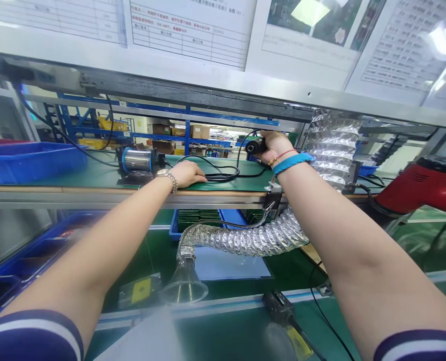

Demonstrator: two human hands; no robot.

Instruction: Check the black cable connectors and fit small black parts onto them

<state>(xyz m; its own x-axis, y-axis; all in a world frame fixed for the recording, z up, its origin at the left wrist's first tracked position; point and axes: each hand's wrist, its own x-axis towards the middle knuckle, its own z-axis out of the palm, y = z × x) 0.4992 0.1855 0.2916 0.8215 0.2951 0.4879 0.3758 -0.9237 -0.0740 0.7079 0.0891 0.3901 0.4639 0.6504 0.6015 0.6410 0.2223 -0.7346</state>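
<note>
My left hand (188, 174) lies palm down on the green upper shelf (163, 186), its fingers stretched out and partly hidden. Beside it sits a roll of solder wire (137, 161) on a black holder; a coiled black cable (223, 175) lies just to its right. My right hand (278, 146), raised above the shelf, is closed around a black cylindrical piece (256, 147) with a round end facing me. What this piece belongs to is not clear. A black cable runs close to it.
Below the shelf, a silver flexible duct (241, 239) ends in a clear funnel (185, 286). A blue tray (31, 161) stands at left, a red heat gun-like tool (422, 188) at right. A black holder (278, 307) is on the lower bench. Paper sheets (189, 30) hang overhead.
</note>
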